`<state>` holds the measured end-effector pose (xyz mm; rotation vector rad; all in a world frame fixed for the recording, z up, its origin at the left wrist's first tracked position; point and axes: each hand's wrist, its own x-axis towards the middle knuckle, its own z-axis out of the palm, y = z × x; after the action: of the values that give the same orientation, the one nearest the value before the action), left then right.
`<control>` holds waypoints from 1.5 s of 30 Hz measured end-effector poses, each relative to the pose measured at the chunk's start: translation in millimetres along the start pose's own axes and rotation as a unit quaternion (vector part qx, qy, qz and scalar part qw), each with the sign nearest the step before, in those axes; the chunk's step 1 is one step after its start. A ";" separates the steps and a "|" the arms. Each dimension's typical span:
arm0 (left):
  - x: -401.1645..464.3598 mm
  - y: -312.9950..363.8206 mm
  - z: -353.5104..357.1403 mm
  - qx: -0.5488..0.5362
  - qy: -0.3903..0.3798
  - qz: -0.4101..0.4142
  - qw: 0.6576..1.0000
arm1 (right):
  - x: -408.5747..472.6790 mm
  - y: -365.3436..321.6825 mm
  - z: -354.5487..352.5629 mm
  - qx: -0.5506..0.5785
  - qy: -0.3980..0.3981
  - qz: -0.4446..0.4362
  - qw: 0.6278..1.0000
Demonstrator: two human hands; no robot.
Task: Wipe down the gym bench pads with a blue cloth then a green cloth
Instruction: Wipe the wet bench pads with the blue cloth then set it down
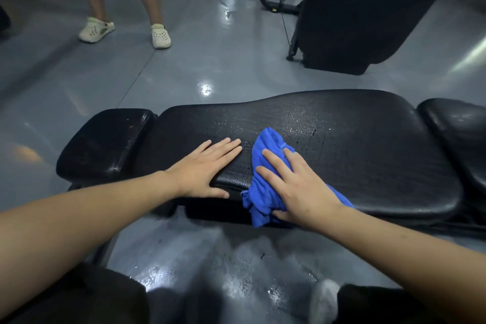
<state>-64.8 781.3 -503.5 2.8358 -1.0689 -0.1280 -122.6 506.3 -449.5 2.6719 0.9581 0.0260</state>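
Right hand (297, 187) spread flat on the bunched blue cloth (265, 166), thumb tucked under its near fold, cloth on the near edge of the black bench pad (368, 139), left hand (202, 168) flat beside it, fingers straight, gripping nothing, wet sheen beyond the cloth.

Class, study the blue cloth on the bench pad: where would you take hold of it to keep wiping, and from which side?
Probably from above, on the bunched middle of the blue cloth where the right hand presses. It lies crumpled on the pad, its near end hanging over the edge, so the thumb can pinch those loose folds.
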 end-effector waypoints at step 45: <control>59.6 94.5 -14.2 0.002 0.028 0.108 0.994 | -79.5 72.3 14.7 -0.005 0.047 -0.028 0.998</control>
<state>-80.2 672.4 -479.5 2.6860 -1.3552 -0.0268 -138.0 399.8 -436.1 2.6546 1.0571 0.1458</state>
